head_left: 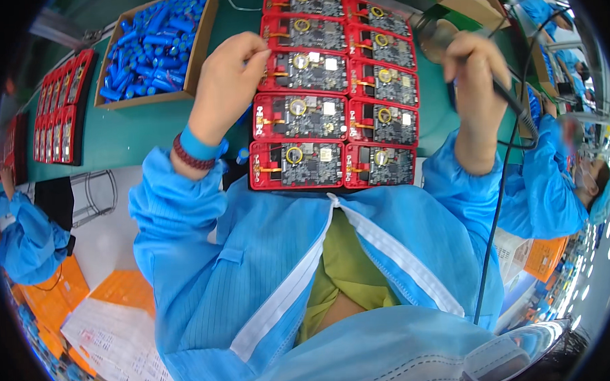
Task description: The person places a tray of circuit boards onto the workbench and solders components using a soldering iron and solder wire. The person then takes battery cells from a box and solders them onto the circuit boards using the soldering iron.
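Note:
Two columns of red plastic housings (302, 116) lie in front of me, each fitted with a dark circuit board and a yellow ring-shaped part. My left hand (229, 85) is at the left edge of the upper housings, thumb and fingers pinched; whatever is between the fingertips is too small to make out. Off to the right of the housings, my right hand (478, 70) is closed round a soldering iron (512, 100) with a dark handle and black cable. Beside its fingers is a blurred, round metallic thing (436, 40), perhaps a holder for the iron.
A cardboard box (206, 41) full of blue cylindrical cells stands at the back left. More red housings (63, 109) lie farther left on the green table (122, 134). A black cable (495, 233) hangs down past my right arm. Co-workers in blue (546, 187) sit on either side.

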Motion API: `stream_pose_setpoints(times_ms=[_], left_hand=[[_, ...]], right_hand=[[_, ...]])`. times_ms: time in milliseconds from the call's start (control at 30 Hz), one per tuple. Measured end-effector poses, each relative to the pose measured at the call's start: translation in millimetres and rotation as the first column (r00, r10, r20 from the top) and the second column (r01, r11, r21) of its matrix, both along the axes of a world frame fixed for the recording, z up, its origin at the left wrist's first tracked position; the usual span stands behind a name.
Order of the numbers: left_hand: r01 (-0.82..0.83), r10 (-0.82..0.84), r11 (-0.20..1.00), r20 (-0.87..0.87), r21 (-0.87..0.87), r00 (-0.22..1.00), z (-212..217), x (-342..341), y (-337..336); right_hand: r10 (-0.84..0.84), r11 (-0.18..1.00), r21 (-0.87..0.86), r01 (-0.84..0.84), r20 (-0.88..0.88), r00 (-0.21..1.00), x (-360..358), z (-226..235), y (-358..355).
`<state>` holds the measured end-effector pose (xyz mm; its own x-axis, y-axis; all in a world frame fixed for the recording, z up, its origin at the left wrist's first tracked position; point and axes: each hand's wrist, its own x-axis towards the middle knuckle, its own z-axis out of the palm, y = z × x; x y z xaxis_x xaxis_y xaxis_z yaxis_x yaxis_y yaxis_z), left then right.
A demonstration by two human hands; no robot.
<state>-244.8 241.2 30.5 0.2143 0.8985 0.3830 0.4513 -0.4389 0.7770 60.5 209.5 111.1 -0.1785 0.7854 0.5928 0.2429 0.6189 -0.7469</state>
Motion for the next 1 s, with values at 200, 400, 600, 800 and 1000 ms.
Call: stream_pose_setpoints(times_ms=[200, 400, 600, 800, 1000], left_hand=[[0.075, -0.068, 0.996, -0.139, 0.047, 0.988, -11.7, 10.1, 14.5], [0.083, -0.071, 0.995, -0.182, 0.058, 0.981, -18.0, 8.4, 19.2], [0.100, -0.089, 0.993, -0.169, 0.060, 0.982, -19.1, 6.9, 19.2], [0.096, -0.078, 0.991, -0.179, 0.091, 0.981, -20.9, 8.0, 19.4], [0.084, -0.064, 0.991, -0.175, 0.106, 0.982, -21.2, 9.2, 19.8]], right_hand=[[0.177, 0.966, -0.199, -0.163, 0.058, 0.982, -48.8, -28.3, -9.6], [0.133, 0.946, -0.304, -0.115, 0.040, 0.990, -62.3, -41.9, 0.5], [0.133, 0.948, -0.296, -0.113, 0.048, 0.990, -64.7, -46.8, 4.3], [0.151, 0.945, -0.301, -0.127, 0.057, 0.987, -63.4, -48.0, 5.4], [0.168, 0.947, -0.290, -0.141, 0.069, 0.983, -64.4, -49.6, 6.8]])
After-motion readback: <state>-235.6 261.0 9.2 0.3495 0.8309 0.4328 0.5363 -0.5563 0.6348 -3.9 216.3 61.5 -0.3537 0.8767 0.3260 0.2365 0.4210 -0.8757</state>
